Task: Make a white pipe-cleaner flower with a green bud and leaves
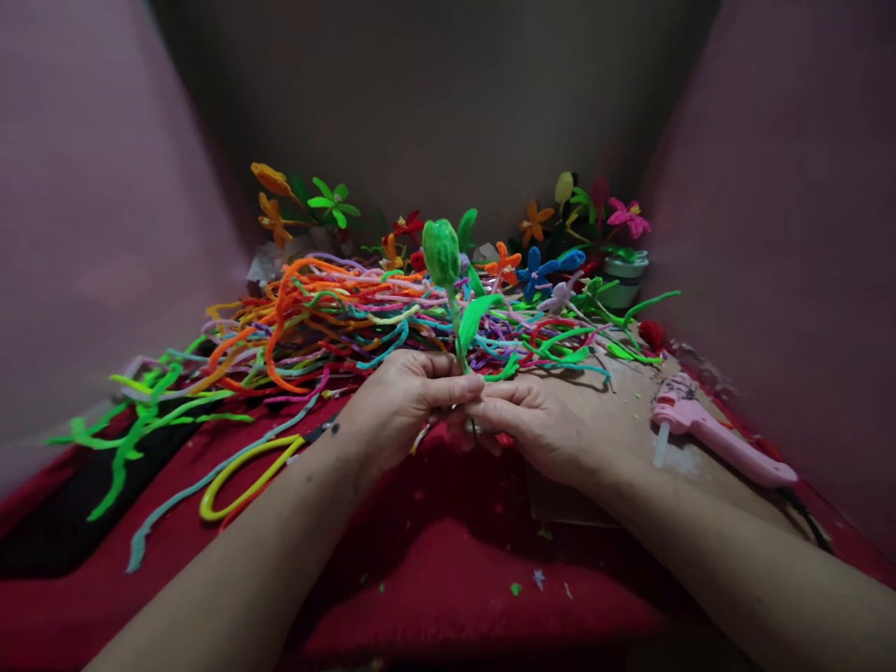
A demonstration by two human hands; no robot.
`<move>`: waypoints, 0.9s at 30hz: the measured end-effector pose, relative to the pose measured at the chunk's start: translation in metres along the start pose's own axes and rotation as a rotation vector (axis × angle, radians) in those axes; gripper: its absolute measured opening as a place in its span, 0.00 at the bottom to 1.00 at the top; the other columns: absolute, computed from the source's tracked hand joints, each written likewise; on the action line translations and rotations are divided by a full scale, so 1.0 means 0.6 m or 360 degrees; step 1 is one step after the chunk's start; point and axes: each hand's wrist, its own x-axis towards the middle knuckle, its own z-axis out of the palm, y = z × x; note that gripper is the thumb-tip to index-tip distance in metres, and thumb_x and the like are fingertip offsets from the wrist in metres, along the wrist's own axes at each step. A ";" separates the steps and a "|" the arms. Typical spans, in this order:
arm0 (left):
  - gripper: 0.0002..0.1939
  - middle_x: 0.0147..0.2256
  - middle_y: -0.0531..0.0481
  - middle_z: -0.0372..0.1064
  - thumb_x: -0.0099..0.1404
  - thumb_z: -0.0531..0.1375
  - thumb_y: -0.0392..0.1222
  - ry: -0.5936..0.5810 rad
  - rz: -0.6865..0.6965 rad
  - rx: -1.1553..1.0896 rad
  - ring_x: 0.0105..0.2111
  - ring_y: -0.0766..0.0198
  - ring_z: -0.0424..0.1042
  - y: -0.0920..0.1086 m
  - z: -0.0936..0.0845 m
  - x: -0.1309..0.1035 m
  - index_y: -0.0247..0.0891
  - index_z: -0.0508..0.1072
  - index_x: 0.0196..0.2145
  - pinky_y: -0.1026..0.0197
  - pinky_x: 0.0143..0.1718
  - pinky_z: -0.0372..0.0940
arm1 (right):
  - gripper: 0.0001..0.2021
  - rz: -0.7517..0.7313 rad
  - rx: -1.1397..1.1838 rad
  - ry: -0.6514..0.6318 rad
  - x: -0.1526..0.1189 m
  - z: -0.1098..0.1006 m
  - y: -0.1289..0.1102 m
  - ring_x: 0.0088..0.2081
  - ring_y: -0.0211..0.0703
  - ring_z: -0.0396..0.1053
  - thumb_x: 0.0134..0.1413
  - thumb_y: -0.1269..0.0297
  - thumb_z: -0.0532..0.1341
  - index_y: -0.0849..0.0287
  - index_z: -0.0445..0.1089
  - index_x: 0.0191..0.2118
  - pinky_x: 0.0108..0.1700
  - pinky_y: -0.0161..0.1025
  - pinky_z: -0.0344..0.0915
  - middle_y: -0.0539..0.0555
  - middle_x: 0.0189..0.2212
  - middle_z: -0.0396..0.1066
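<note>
A green pipe-cleaner flower (441, 254) with a closed, bud-shaped head stands upright at the centre of the head view. Its stem carries a bright green leaf (476, 320). My left hand (413, 397) is closed, pinching the lower stem between thumb and forefinger. Close against it, my right hand (522, 420) also has its fingers closed around the stem's lower end, which pokes out below. The fingers partly hide the stem where the two hands meet.
Behind my hands lies a heap of coloured pipe cleaners (336, 327). Yellow-handled scissors (245, 476) lie left; a pink glue gun (728, 443) rests on cardboard (623, 383) at right. Finished flowers (536, 273) and a small jar (625, 278) stand behind. Walls rise on both sides.
</note>
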 end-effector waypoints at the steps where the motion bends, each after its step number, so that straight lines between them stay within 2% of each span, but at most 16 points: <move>1: 0.11 0.14 0.53 0.64 0.54 0.62 0.38 -0.0028 -0.0011 0.0033 0.15 0.69 0.65 0.003 -0.002 -0.003 0.31 0.69 0.18 0.67 0.19 0.59 | 0.13 0.0024 0.0006 -0.0041 -0.001 0.000 -0.002 0.20 0.31 0.55 0.53 0.67 0.54 0.63 0.70 0.22 0.25 0.33 0.52 0.48 0.16 0.62; 6: 0.11 0.14 0.53 0.61 0.56 0.60 0.40 -0.0214 -0.0154 -0.0059 0.15 0.67 0.65 0.012 -0.005 -0.012 0.31 0.69 0.20 0.65 0.19 0.61 | 0.12 0.0019 0.0463 -0.0327 0.002 -0.001 0.016 0.25 0.37 0.66 0.50 0.63 0.57 0.64 0.75 0.33 0.24 0.33 0.54 0.54 0.26 0.72; 8: 0.09 0.15 0.52 0.63 0.55 0.60 0.40 -0.0240 -0.0171 -0.0133 0.15 0.66 0.65 0.014 -0.003 -0.013 0.31 0.71 0.23 0.64 0.19 0.62 | 0.13 0.0030 0.0628 -0.0350 0.005 -0.002 0.027 0.25 0.38 0.67 0.48 0.61 0.58 0.64 0.75 0.34 0.24 0.33 0.54 0.56 0.27 0.72; 10: 0.08 0.18 0.50 0.67 0.55 0.61 0.40 -0.0223 -0.0128 -0.0160 0.16 0.65 0.67 0.013 0.000 -0.011 0.31 0.71 0.26 0.63 0.20 0.62 | 0.11 0.0033 0.0666 -0.0278 0.007 -0.003 0.033 0.26 0.37 0.67 0.48 0.62 0.59 0.64 0.76 0.32 0.26 0.34 0.56 0.55 0.26 0.72; 13: 0.07 0.21 0.51 0.68 0.55 0.62 0.40 -0.0134 -0.0018 -0.0114 0.18 0.67 0.68 0.009 0.003 -0.006 0.33 0.70 0.29 0.65 0.21 0.62 | 0.11 -0.0039 0.0505 -0.0151 0.007 -0.003 0.033 0.26 0.36 0.64 0.50 0.63 0.58 0.64 0.75 0.28 0.30 0.36 0.57 0.53 0.23 0.70; 19: 0.11 0.16 0.54 0.63 0.53 0.63 0.40 0.0023 0.0050 0.0091 0.17 0.68 0.66 0.000 0.008 -0.003 0.33 0.67 0.21 0.66 0.21 0.60 | 0.11 -0.0026 0.0168 0.0029 0.004 0.000 0.017 0.23 0.33 0.58 0.51 0.65 0.58 0.63 0.71 0.23 0.27 0.34 0.52 0.49 0.19 0.64; 23: 0.14 0.13 0.53 0.61 0.55 0.61 0.43 -0.0017 -0.0087 0.0063 0.15 0.67 0.65 0.005 0.002 -0.006 0.33 0.66 0.18 0.66 0.18 0.58 | 0.16 -0.0036 0.0294 -0.0186 0.006 -0.001 0.019 0.24 0.35 0.62 0.54 0.58 0.54 0.63 0.73 0.26 0.25 0.34 0.55 0.52 0.21 0.67; 27: 0.13 0.13 0.51 0.63 0.56 0.60 0.43 -0.0264 -0.0196 0.0013 0.15 0.64 0.67 0.009 -0.009 -0.009 0.32 0.69 0.19 0.63 0.20 0.61 | 0.16 0.0036 0.0565 -0.0387 0.007 -0.003 0.026 0.25 0.38 0.67 0.50 0.58 0.56 0.66 0.75 0.30 0.24 0.33 0.59 0.56 0.24 0.72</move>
